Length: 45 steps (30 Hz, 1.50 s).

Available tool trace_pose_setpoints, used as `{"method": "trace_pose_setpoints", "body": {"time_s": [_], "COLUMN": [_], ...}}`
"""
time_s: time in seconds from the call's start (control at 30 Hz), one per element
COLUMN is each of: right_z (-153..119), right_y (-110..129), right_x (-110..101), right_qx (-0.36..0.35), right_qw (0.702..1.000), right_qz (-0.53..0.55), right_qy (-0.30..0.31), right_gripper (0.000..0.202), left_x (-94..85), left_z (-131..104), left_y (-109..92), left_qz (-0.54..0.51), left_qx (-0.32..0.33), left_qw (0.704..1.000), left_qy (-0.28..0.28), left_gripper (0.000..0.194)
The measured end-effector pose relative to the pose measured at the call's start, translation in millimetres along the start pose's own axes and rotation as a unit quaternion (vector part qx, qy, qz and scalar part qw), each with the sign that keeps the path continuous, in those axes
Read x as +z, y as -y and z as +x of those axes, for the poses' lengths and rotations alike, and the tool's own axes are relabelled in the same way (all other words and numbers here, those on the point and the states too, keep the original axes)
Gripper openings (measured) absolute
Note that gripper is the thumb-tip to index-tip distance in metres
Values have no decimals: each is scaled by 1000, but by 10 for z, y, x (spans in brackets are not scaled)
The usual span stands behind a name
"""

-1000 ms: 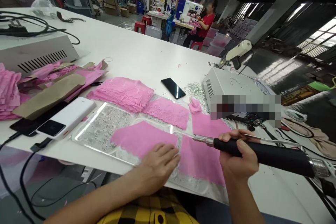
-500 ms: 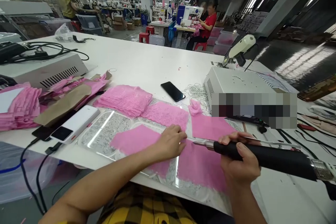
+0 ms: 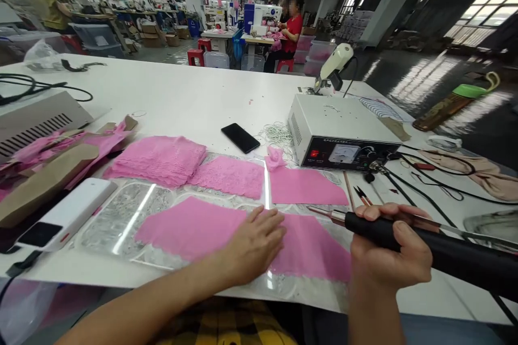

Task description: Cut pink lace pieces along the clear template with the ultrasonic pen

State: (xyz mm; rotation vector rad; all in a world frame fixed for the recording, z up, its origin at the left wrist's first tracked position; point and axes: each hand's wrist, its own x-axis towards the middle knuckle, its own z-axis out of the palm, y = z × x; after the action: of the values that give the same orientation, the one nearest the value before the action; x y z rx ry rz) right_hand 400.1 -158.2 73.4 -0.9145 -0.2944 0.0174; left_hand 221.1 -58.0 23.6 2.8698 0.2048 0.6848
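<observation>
My right hand [image 3: 390,250] is wrapped round the black handle of the tool [image 3: 457,262]; its metal tip [image 3: 334,216] is at the upper edge of the right panel [image 3: 311,250], can't tell if touching. My left hand [image 3: 257,245] is flat, fingers extended, gripping nothing, lying between that and the left panel [image 3: 190,229]. Both pink panels sit on the clear sheet [image 3: 107,229]. Behind them, left to right: lace stack [image 3: 162,160], lace piece [image 3: 230,177], third panel [image 3: 305,186]. Phone [image 3: 240,137] beyond the lace piece, control box [image 3: 343,124] behind the third panel, power bank [image 3: 75,207] far left.
</observation>
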Motion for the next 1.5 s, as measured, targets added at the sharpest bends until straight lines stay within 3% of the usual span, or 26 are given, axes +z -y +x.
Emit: {"method": "trace_pose_setpoints", "body": {"time_s": [0.2,0.47,1.0,1.3,1.5], "right_z": [83,160,146,135,87], "right_y": [29,118,204,422,441], "right_x": [-258,-539,-574,-827,-922], "right_qx": [-24,-28,-82,-64,-70], "right_qw": [998,995,993,991,991], "right_qz": [-30,-32,-65,-96,-107], "right_qy": [-40,-96,-62,-71,-27], "right_gripper": [24,28,25,22,18], "left_x": [242,317,322,357,375], "left_z": [125,201,198,200,192], "left_y": [-207,-251,-225,-186,-173], "left_qz": [19,12,7,13,22], "left_qx": [47,54,63,81,85], "left_qw": [995,989,990,990,989], "left_qy": [86,141,128,118,123], "left_gripper": [44,51,50,52,54]}}
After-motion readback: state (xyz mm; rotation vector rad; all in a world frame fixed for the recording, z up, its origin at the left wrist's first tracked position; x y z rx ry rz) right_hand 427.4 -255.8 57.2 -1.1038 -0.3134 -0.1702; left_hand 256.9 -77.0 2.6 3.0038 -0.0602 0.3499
